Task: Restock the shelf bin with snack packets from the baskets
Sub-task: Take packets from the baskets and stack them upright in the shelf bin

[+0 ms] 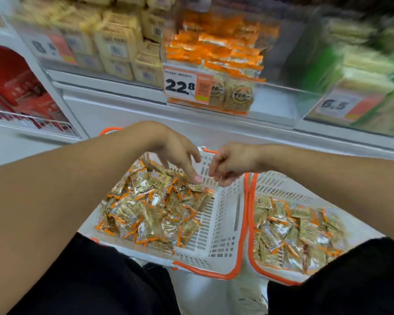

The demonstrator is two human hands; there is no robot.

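Note:
Two white baskets with orange rims sit below me. The left basket (pixel 223 223) holds a heap of gold-and-orange snack packets (pixel 150 210); the right basket (pixel 271 183) holds more packets (pixel 300 233). My left hand (pixel 178 153) reaches down over the left basket, fingers straight, fingertips touching the top of the heap. My right hand (pixel 230 163) hovers beside it above the basket's far corner, fingers loosely curled, holding nothing that I can see. The clear shelf bin (pixel 280 98) above holds the same packets behind a 22.8 price tag (pixel 187 86).
Neighbouring clear bins hold pale yellow packets (pixel 121 48) on the left and green-white packs (pixel 369 71) on the right. Red boxes (pixel 21 87) stand in a wire rack at far left. My knees in black trousers (pixel 96 280) frame the baskets.

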